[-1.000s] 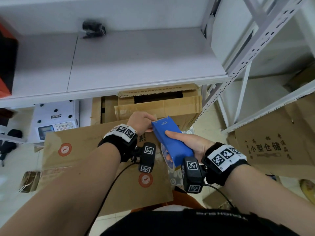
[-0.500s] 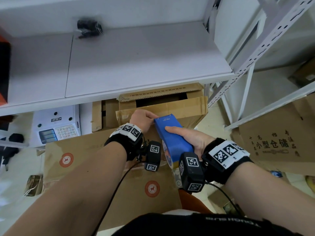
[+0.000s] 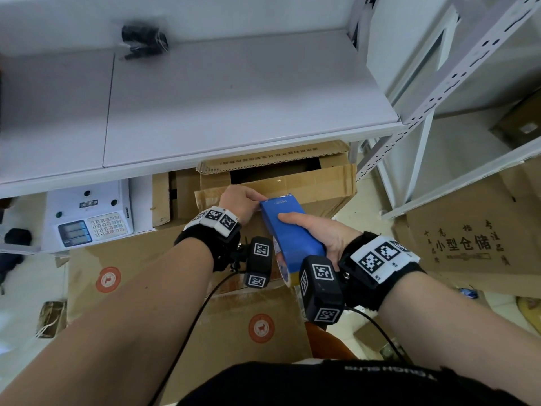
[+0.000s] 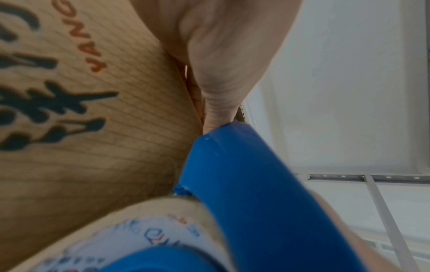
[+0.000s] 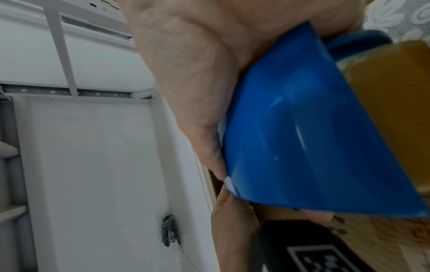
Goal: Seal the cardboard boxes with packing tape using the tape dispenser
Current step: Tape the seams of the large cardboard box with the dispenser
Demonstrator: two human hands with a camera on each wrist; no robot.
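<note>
At the cardboard box (image 3: pixel 281 197) top edge, right hand (image 3: pixel 322 232) grips tape dispenser (image 3: pixel 288 230), long axis pointing away; left hand (image 3: pixel 237 202) pinches beside its nose.

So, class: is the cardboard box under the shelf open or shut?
Open: the cardboard box shows a dark gap between its raised flaps, under the shelf.

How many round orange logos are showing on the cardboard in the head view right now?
2. The left logo is on the cardboard below the white scale; the lower logo is nearer the person, between the forearms. Others may be hidden.
</note>
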